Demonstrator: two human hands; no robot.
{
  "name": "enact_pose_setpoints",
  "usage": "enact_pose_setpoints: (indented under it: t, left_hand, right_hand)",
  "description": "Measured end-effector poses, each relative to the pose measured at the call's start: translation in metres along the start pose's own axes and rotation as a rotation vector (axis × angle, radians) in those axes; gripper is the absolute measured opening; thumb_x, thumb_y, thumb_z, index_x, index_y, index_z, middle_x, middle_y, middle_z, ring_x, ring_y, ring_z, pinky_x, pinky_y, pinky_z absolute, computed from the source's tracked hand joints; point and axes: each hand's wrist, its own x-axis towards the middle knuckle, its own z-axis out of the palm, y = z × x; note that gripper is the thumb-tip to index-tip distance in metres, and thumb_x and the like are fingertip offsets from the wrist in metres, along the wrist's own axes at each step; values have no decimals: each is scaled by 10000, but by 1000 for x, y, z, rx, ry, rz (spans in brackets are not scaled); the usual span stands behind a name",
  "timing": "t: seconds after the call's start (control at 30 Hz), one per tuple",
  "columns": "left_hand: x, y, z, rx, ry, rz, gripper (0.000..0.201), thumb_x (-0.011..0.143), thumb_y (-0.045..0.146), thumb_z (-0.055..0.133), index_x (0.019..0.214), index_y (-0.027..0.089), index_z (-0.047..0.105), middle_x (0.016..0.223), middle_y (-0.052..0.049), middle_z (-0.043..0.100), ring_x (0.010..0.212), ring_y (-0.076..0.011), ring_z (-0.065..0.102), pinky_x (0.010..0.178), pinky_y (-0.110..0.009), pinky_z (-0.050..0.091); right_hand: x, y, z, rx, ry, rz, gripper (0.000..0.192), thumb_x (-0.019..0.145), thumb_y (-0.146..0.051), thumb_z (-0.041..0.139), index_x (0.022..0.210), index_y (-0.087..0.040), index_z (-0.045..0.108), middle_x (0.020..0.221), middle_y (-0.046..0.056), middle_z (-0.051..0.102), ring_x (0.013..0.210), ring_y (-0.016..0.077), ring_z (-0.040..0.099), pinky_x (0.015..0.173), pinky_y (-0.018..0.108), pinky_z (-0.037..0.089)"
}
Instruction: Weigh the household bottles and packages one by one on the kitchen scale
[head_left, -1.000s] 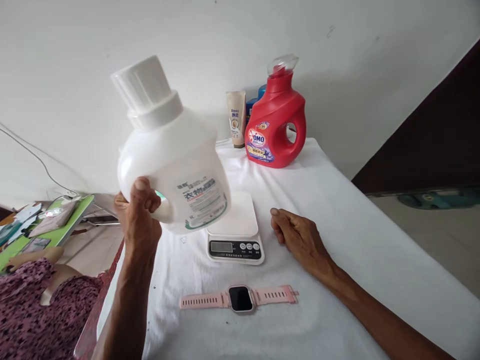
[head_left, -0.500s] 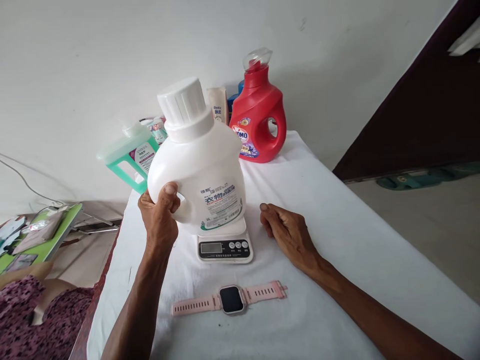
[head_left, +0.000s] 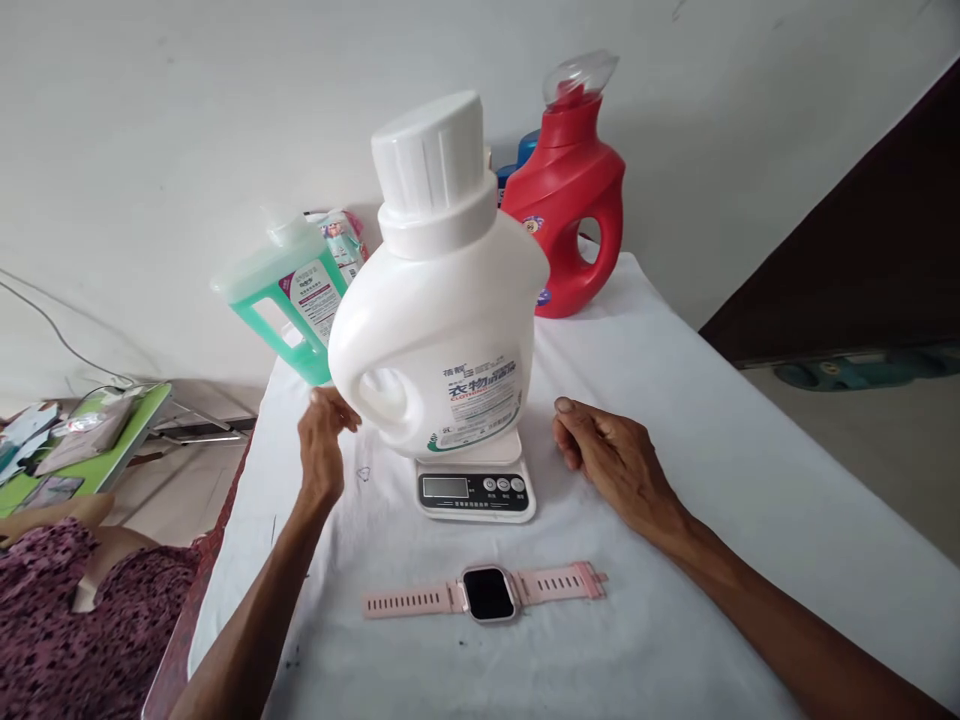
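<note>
The white bottle (head_left: 450, 300) stands tall on the scale (head_left: 476, 507), cap (head_left: 429, 155) up, handle (head_left: 345, 360) left, partly hiding the red bottle (head_left: 568, 185). Left fingers (head_left: 334, 402) rest loose near the handle; right fingers (head_left: 568, 450) curl in.

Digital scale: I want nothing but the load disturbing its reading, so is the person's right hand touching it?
Apart. The head view shows a strip of white cloth between the curled right hand and the digital scale's right edge.
</note>
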Motion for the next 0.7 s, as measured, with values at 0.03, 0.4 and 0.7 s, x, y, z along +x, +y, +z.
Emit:
enact_pose_setpoints:
  t: [0.03, 0.4, 0.7]
  left_hand:
    - [-3, -14, -3, 21, -28, -46, 687, 945, 839, 460, 715, 205, 591, 631, -24, 546, 586, -161, 500, 580, -312, 438]
    - [-10, -42, -12, 72, -134, -126, 561, 995, 670, 557, 690, 199, 542, 593, 19, 489, 534, -119, 413, 533, -273, 336]
    - [-12, -39, -13, 171, -159, -109, 599, 970, 728, 552, 688, 200, 565, 572, 7, 498, 542, -135, 425, 549, -284, 365]
  right_hand:
    - [0, 0, 0, -2, -2, 1, 624, 986, -748, 477, 619, -245, 523, 531, -7, 511, 460, 135, 416, 470, 298, 330]
    - [0, 1, 1, -40, -22, 9, 619, 987, -739, 473, 617, -246, 523, 521, -8, 508, 467, 140, 433, 489, 300, 349]
    - [1, 3, 1, -25, -35, -10, 602, 991, -727, 485, 629, -247, 513, 543, -13, 507, 501, 149, 468, 533, 296, 392]
